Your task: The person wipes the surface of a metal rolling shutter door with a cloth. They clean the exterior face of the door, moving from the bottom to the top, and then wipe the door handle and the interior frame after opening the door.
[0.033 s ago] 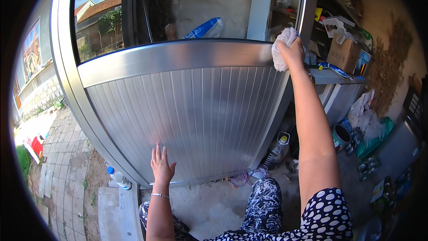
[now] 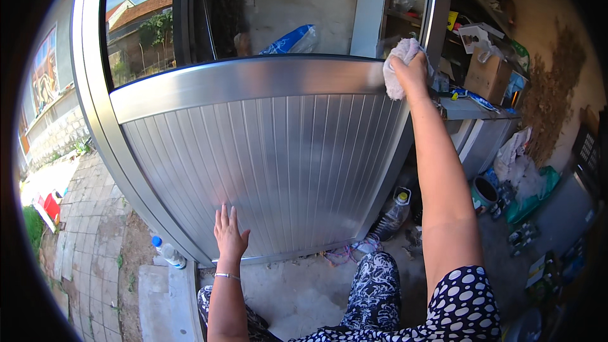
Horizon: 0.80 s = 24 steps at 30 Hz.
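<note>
A silvery metal door point(image 2: 266, 171) with a ribbed lower panel and a glass upper part stands in front of me. My right hand point(image 2: 412, 75) is closed around a pale pinkish cloth point(image 2: 396, 79). It presses the cloth against the right end of the door's smooth crossbar point(image 2: 253, 80), by the upright frame. Lower down, my left hand point(image 2: 230, 234) is at the ribbed panel, fingers stretched out and slightly spread, holding nothing. The fingertips look to be on or very near the panel; I cannot tell which.
Right of the door, a cabinet point(image 2: 487, 133) bears a cardboard box point(image 2: 487, 76) and clutter. A large plastic bottle point(image 2: 394, 215) stands by the door's lower right corner. Outside at left, a blue-capped bottle point(image 2: 170, 253) stands near the frame, beside paving point(image 2: 88, 234).
My right hand and the cloth have shifted very slightly to the left along the crossbar. The left hand has stayed in place.
</note>
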Tool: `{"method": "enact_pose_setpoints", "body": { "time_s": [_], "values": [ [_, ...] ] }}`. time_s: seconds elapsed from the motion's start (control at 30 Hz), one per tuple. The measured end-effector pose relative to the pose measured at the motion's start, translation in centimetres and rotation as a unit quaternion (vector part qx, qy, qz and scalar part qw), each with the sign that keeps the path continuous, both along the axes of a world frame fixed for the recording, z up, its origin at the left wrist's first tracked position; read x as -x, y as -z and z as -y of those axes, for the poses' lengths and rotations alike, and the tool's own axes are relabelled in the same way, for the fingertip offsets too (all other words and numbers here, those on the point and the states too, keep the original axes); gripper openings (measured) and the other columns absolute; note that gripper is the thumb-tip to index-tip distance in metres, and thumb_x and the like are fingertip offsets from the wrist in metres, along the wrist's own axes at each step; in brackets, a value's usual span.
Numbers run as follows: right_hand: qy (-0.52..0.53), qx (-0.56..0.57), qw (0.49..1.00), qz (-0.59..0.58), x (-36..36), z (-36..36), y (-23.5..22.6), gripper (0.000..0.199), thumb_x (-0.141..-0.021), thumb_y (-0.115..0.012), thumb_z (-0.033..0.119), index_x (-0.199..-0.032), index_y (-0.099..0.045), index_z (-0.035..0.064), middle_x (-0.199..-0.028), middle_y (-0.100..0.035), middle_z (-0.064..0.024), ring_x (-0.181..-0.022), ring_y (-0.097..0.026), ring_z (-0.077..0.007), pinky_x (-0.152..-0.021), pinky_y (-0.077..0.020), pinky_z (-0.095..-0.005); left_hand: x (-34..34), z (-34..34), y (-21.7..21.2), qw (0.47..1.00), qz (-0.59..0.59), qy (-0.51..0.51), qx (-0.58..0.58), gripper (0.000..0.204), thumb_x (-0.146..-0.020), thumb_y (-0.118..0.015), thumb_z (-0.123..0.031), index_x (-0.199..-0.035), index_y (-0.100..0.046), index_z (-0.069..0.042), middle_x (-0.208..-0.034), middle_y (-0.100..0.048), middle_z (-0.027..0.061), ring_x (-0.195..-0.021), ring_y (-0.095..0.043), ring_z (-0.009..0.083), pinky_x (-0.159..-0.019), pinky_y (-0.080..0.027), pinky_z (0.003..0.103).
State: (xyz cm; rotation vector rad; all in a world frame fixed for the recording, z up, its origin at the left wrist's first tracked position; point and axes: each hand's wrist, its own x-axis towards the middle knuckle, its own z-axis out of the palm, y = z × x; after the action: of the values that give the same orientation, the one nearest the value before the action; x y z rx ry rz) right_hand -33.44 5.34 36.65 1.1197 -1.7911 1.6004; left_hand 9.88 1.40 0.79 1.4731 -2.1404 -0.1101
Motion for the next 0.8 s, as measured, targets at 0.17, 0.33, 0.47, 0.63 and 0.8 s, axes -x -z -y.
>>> {"method": "enact_pose_setpoints", "body": {
  "time_s": [0.17,0.33,0.47,0.63,0.8],
  "values": [
    [-0.021,0.055,0.952,-0.299,-7.7,2.8,1.3,0.068,-0.069,-0.070,0.017,-0.127,-0.042,-0.0039,-0.131,-0.042,-0.0248,-0.121,-0.040,-0.0424,-0.105,-0.0327,-0.0470,0.2,-0.2,-0.2,1.000,0.002,-0.015,-0.001,0.079,-0.073,-0.077,-0.021,-0.140,-0.038,-0.008,-0.154,-0.017,0.0135,-0.141,-0.019,0.0338,-0.109,-0.027,0.045],
    [-0.158,0.077,0.874,-0.454,-18.6,4.6,2.7,0.055,-0.069,-0.067,0.007,-0.121,-0.052,0.0027,-0.124,-0.052,-0.0155,-0.114,-0.049,-0.0363,-0.096,-0.0415,-0.0431,-0.3,-0.2,-0.2,1.000,-0.005,-0.017,-0.009,0.077,-0.074,-0.076,-0.019,-0.139,-0.038,-0.008,-0.152,-0.023,0.0128,-0.140,-0.021,0.0335,-0.110,-0.027,0.045],
    [-0.174,-0.018,0.875,-0.451,-21.3,5.3,3.7,0.071,-0.066,-0.075,0.013,-0.131,-0.046,0.0084,-0.128,-0.051,-0.0136,-0.121,-0.044,-0.0323,-0.103,-0.0365,-0.0410,-1.4,-1.3,-1.1,0.996,-0.031,0.051,0.059,0.068,-0.076,-0.074,-0.020,-0.136,-0.043,-0.008,-0.147,-0.033,0.0140,-0.137,-0.028,0.0341,-0.109,-0.029,0.044],
    [-0.198,0.011,0.880,-0.432,-21.4,5.3,4.1,0.071,-0.066,-0.075,0.010,-0.130,-0.046,0.0095,-0.124,-0.052,-0.0147,-0.118,-0.047,-0.0329,-0.103,-0.0373,-0.0418,-3.5,-6.1,-6.6,0.977,0.034,0.207,0.030,0.056,-0.080,-0.071,-0.021,-0.130,-0.050,-0.010,-0.138,-0.046,0.0116,-0.132,-0.038,0.0303,-0.107,-0.033,0.042],
    [-0.189,0.049,0.875,-0.442,-21.0,6.1,4.3,0.068,-0.065,-0.075,0.010,-0.127,-0.048,0.0084,-0.121,-0.053,-0.0150,-0.115,-0.048,-0.0337,-0.100,-0.0383,-0.0423,-3.7,-7.5,-4.8,0.951,0.102,0.289,-0.049,0.045,-0.084,-0.067,-0.026,-0.125,-0.056,-0.011,-0.131,-0.054,0.0073,-0.126,-0.044,0.0258,-0.103,-0.036,0.040]
  ]
}}
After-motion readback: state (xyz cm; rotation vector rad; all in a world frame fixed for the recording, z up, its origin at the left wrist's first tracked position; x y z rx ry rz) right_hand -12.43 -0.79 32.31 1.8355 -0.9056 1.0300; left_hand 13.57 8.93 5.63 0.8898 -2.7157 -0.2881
